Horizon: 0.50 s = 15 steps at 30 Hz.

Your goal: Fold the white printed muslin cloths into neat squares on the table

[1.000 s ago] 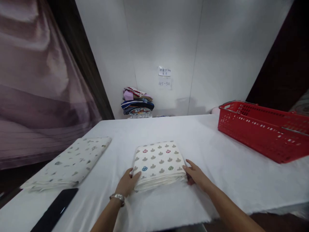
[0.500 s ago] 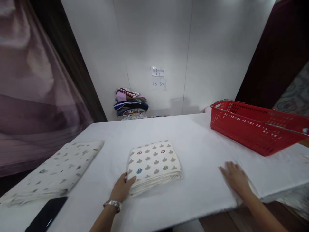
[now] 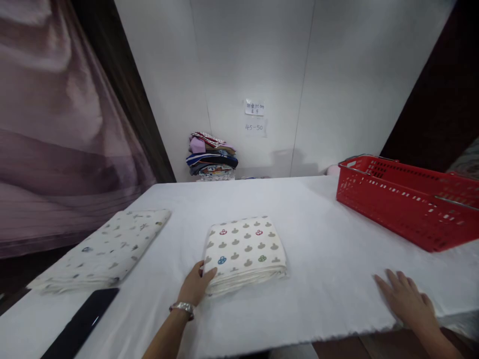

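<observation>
A folded cream cloth (image 3: 244, 252) printed with small grey, red, blue and green shapes lies in the middle of the white table (image 3: 322, 234). My left hand (image 3: 196, 285), with a watch on the wrist, holds the cloth's near left corner, thumb on top and fingers under the edge. My right hand (image 3: 406, 298) lies flat on the table near its front right edge, fingers spread, well away from the cloth and holding nothing.
A second folded patterned cloth (image 3: 108, 248) lies at the left. A dark phone (image 3: 80, 324) rests at the near left edge. A red plastic basket (image 3: 407, 199) stands at the right. A pile of folded clothes (image 3: 212, 159) sits against the back wall.
My right hand has left the cloth's right side and slid out to the right along the table's front edge. My left hand has stayed at the cloth's near left corner.
</observation>
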Tool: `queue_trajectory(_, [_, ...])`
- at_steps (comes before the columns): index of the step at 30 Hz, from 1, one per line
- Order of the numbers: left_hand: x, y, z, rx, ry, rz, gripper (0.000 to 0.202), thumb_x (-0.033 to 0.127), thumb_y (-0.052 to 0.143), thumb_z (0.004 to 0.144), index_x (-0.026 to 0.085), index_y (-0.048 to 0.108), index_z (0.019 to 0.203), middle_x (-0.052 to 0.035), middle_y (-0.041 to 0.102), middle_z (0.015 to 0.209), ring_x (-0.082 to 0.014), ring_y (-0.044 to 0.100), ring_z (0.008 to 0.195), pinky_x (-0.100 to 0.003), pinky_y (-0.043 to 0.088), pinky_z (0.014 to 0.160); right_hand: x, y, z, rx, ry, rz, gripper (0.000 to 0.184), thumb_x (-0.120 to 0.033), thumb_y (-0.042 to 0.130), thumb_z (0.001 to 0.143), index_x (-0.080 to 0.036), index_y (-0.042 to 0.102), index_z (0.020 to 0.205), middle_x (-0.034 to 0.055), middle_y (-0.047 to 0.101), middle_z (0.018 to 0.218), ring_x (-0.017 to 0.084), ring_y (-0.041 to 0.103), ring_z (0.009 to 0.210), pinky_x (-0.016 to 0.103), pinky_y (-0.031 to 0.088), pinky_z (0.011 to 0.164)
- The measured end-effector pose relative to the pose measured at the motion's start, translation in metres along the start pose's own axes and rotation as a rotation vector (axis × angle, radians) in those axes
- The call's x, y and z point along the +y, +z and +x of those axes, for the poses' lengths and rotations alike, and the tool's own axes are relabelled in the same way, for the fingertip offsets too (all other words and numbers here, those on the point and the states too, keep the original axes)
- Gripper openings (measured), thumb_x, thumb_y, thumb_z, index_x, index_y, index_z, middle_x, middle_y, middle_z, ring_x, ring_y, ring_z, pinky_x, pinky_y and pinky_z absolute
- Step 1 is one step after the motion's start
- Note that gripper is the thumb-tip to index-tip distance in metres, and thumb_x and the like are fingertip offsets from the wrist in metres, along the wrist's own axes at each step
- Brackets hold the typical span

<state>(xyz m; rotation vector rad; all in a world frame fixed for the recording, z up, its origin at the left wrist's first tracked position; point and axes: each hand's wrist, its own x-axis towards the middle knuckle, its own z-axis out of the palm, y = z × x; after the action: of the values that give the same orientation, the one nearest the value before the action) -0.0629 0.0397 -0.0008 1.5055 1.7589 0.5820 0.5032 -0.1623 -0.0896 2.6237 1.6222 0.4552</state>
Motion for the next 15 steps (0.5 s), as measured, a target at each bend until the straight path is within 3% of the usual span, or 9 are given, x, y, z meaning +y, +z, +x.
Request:
queue_trajectory(4, [0.000, 0.001, -0.002, 0.021, 0.011, -0.026, 0.055, 0.047, 0.055, 0.070, 0.014, 0.052, 0.113, -0.0085, 0.065, 0.096, -0.0242, 0.062, 0.089, -0.031, 0.046, 0.078, 0.011, 0.014, -0.009, 0.003, -0.087, -0.101, 0.045, -0.019, 0.036, 0.074, -0.037, 0.064, 0.105, 0.0060, 0.050, 0.126, 0.037, 0.034, 0.121, 0.063, 0.031, 0.084])
queue_trajectory(10, [-0.003, 0.001, 0.000, 0.026, -0.003, 0.010, 0.057, 0.050, 0.053, 0.070, 0.016, 0.051, 0.115, -0.0089, 0.064, 0.101, -0.0257, 0.060, 0.094, -0.034, 0.045, 0.082, -0.004, 0.007, -0.002, -0.031, 0.013, -0.032, 0.042, -0.027, 0.040, 0.073, -0.040, 0.061, 0.107, 0.0053, 0.049, 0.127, 0.040, 0.035, 0.120, 0.067, 0.030, 0.080])
queue_trajectory(12, [-0.004, 0.000, 0.002, 0.030, -0.011, 0.029, 0.060, 0.052, 0.052, 0.069, 0.015, 0.050, 0.116, -0.0100, 0.064, 0.103, -0.0264, 0.059, 0.096, -0.035, 0.044, 0.084, -0.020, -0.003, 0.005, 0.011, 0.021, 0.013, 0.041, -0.029, 0.036, 0.077, -0.034, 0.060, 0.109, 0.0084, 0.045, 0.130, 0.040, 0.030, 0.123, 0.066, 0.029, 0.082])
queue_trajectory(15, [-0.005, -0.001, 0.004, 0.009, -0.016, 0.055, 0.061, 0.054, 0.050, 0.069, 0.015, 0.050, 0.116, -0.0104, 0.063, 0.104, -0.0267, 0.059, 0.097, -0.036, 0.044, 0.086, -0.043, -0.025, 0.023, 0.180, 0.055, 0.072, 0.047, -0.036, 0.026, 0.084, -0.018, 0.052, 0.120, 0.0153, 0.035, 0.137, 0.035, 0.024, 0.128, 0.058, 0.031, 0.089])
